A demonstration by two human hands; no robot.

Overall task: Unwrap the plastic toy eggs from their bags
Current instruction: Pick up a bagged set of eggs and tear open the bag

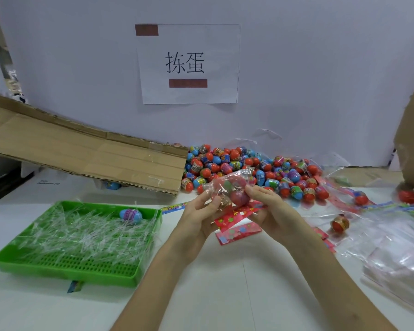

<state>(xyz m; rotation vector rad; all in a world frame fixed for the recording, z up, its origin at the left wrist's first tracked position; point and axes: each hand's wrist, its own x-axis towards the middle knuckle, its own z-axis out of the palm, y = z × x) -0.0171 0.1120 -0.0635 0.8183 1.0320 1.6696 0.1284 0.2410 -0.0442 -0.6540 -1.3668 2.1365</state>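
Clear plastic bag is hovering over the desk, left hand and right hand each pinching it in a tight grip from opposite sides, probably bracing to pull it open; eggs are sitting inside, loose pile waiting behind.

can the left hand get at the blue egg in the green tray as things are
Probably yes: the blue egg lies uncovered atop shredded plastic, nothing stands between, but the left hand must first release the bag.
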